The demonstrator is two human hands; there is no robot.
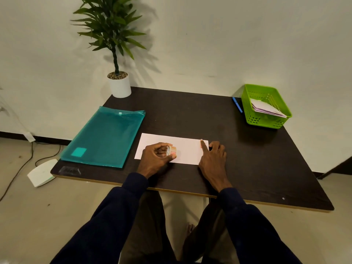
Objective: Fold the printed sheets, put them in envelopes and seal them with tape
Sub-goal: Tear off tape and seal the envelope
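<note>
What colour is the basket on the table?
Bright green basket, seen best in the head view.

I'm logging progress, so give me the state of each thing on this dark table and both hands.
White paper envelope: lying flat.
Small tape roll: gripped by left hand.
Right hand: index fingertip presses envelope's right end.
Teal plastic folder: closed, flat.
Green plastic basket: holds envelopes.
Blue pen: lying beside basket.

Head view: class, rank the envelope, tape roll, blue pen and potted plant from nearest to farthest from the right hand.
1. Envelope, touched by the right hand.
2. Tape roll, leftward, in the left hand.
3. Blue pen, beyond, beside the green basket.
4. Potted plant, far left corner.
</note>
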